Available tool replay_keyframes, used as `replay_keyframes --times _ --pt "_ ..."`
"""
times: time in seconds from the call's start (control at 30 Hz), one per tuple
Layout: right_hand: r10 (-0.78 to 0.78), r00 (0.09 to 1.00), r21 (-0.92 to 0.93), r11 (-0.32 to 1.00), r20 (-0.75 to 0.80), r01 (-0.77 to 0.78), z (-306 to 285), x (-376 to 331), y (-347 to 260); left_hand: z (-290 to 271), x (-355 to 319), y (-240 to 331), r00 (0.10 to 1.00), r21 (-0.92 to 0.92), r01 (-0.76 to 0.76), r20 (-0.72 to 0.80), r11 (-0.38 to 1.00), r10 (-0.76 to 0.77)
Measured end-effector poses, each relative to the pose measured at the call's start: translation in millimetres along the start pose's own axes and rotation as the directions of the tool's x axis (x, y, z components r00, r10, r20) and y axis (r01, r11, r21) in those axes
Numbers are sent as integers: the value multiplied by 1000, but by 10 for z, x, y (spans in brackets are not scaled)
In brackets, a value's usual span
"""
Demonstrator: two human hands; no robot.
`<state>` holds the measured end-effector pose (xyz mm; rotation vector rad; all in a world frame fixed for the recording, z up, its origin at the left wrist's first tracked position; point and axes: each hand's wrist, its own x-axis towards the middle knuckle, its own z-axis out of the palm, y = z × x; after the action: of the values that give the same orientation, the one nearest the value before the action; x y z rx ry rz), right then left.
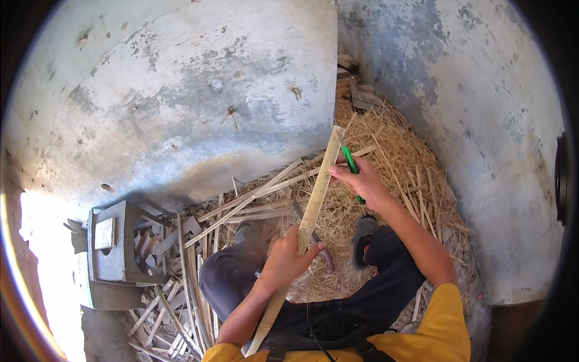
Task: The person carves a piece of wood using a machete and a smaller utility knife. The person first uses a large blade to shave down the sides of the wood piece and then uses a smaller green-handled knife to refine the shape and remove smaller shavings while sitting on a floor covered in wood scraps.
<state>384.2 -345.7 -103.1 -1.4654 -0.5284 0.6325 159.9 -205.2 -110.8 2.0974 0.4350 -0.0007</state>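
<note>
A long, flat bamboo strip (316,199) slants across my lap, from beside my left forearm to a far end near the wall corner. Partway along it, my left hand (283,259) is closed around the strip with the thumb stretched out to the right. My right hand (362,181) grips a green utility knife (349,159), its tip close to the strip's far end. The right thumb touches or nearly touches the strip's edge. Whether the blade meets the bamboo is too small to tell. On the straw between my feet lies a tool with a brown handle (327,262), partly hidden behind the strip.
Straw-like shavings (398,163) cover the ground toward the wall corner. Several loose bamboo pieces (253,196) lie along the left wall (211,78) and beside my left leg. A worn grey wooden frame (120,241) stands at the left. Another wall (476,120) rises on the right.
</note>
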Motion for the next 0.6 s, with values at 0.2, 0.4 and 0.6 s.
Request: replay_keyframes --times 0.2,0.4,0.6 --pt "48 990 100 994 -130 -35 -203 45 52 -282 -20 47 966 32 24 257 999 -31" --pt "32 990 105 994 -138 -18 -220 20 2 -281 -47 -122 923 -98 -112 359 989 140" --pt "-214 975 -226 954 -51 198 -104 -95 -102 -239 -15 -109 982 -161 -27 179 987 56"
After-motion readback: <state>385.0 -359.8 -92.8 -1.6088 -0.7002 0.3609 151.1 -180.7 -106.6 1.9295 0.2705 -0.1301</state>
